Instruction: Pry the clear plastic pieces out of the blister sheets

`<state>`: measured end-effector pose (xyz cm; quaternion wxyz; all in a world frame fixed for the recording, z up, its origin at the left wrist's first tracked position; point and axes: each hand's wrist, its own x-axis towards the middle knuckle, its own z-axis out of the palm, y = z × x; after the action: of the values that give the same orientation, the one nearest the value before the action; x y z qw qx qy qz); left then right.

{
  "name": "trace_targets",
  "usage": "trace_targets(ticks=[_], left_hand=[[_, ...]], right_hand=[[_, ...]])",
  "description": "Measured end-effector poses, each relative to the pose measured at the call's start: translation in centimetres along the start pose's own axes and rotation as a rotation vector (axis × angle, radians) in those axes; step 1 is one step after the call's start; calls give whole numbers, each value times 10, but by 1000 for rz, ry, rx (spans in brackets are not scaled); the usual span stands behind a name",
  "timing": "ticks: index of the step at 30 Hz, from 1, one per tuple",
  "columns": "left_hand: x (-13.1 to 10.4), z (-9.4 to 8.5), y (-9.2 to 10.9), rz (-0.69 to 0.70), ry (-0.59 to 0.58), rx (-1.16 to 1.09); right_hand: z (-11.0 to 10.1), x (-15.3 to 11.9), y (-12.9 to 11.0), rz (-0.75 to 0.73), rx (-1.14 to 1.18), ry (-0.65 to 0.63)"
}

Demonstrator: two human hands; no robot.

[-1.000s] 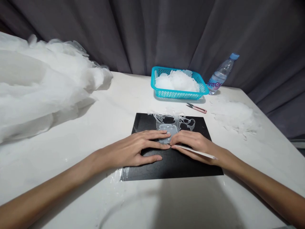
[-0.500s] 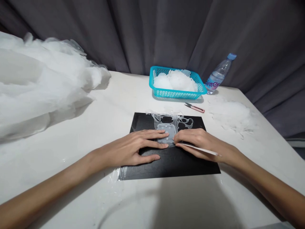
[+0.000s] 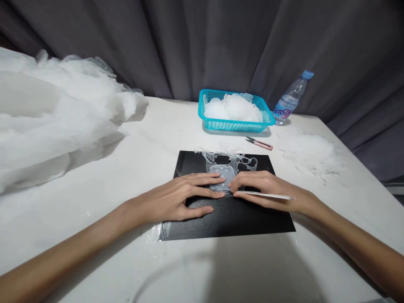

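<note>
A black mat lies on the white table with a thin translucent cut-out sheet on it. My left hand rests flat, fingers spread, its fingertips on the sheet's left part. Pinched in my right hand is a slim white stick-like tool, its rear end pointing right and its tip down at the sheet's lower edge, close to my left fingertips. The exact tip is too small to make out.
Behind the mat are pink-handled snips, a blue basket of white pieces and a water bottle. A large white sheer pile covers the left; loose white scraps lie right.
The fingertips of my right hand have shifted slightly left, and the tool lies a little flatter. My left hand stays on the sheet. The whole view has shifted slightly.
</note>
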<state>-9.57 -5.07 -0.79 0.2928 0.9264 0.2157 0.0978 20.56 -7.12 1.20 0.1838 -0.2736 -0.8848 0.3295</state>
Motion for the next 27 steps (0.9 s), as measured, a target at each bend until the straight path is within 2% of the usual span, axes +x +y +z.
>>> trace_targets(ticks=[6,12,16,18,20,21,23,25,27], left_hand=[[0,0,0,-12,11,-42],[0,0,0,-17,28,-5],[-1,2,6,15,96,-22],[1,6,12,-74,241,-12],[4,11,19,-328,436,-20],[6,13,23,-475,494,-48],[10,17,30,-658,494,-157],[15,20,33,-661,439,-311],[19,22,34,-584,441,-480]], right_hand=[[3,1,1,-50,-88,-12],[28,2,15,-269,-595,123],[38,3,16,-349,-790,162],[40,5,12,-342,-827,224],[41,7,8,-298,-817,322],[42,9,6,-267,-798,371],[45,12,3,-212,-753,428],[47,13,1,-176,-727,437],[49,14,-1,-165,-725,425]])
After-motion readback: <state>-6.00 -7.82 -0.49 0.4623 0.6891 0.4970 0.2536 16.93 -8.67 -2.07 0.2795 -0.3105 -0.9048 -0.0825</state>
